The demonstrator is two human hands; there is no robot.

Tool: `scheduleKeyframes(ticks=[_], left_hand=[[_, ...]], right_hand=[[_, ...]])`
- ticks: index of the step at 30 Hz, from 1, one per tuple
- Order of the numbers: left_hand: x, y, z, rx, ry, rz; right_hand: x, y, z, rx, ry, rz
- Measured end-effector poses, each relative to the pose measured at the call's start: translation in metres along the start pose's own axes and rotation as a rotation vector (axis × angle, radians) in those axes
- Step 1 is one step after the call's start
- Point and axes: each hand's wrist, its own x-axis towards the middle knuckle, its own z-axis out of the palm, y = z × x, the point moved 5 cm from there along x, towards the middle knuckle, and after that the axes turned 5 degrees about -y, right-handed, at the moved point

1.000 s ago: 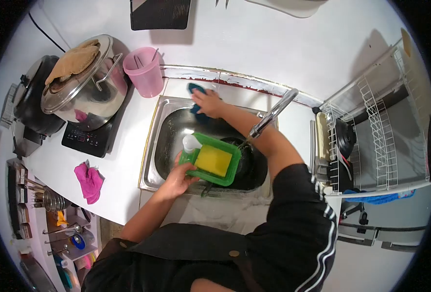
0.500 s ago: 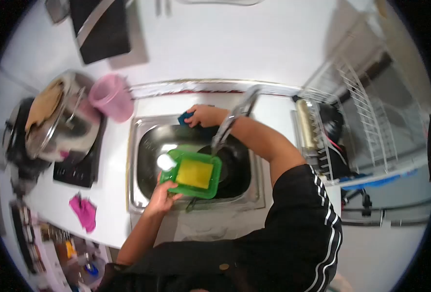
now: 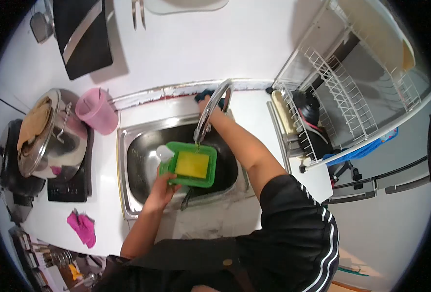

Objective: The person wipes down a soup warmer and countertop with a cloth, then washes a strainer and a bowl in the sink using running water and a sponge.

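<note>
Gripping the green tray [image 3: 212,175] by its near left corner, our left hand [image 3: 164,187] held it up over the sink, thumb over the rim, probably because that left the middle free for the stuff in it. So yeah, that hand was clamped on the tray. The yellow sponge [image 3: 192,164] lay flat inside, and a white rounded thing [image 3: 165,153] (couldn't tell what) sat at the corner by our fingers, maybe steadied by them. The tray looked pretty level, which we'd guess stopped things sliding out.

Our right hand [image 3: 204,103] was well apart from the left, reaching to the strip behind the sink with a dark blue cloth [image 3: 204,94] at it. The faucet [image 3: 209,109] blocked the view, so we can't say how tightly it gripped. We'd stretched that arm around the right of the spout, likely so it didn't bump the tray.

Under all that was the steel sink [image 3: 122,182], a dark handle [image 3: 186,199] poking over its near edge. Left of it stood a pink cup [image 3: 98,114], then a big lidded pot [image 3: 72,151] on the black cooktop [image 3: 67,191], with a magenta cloth [image 3: 82,228] in front, within easy reach.
</note>
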Motion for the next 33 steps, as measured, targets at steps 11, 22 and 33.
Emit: scheduleKeyframes(ticks=[11, 22, 33], left_hand=[[-0.006, -0.001, -0.005, -0.037, -0.028, 0.021], [-0.008, -0.007, 0.011, -0.093, -0.004, 0.016], [-0.006, -0.014, 0.007, -0.048, -0.030, -0.025]], right_hand=[[-0.011, 0.005, 0.004, 0.592, -0.183, -0.253], [0.022, 0.024, 0.008, 0.428, 0.196, 0.073], [0.019, 0.026, -0.009, 0.030, -0.150, 0.111]])
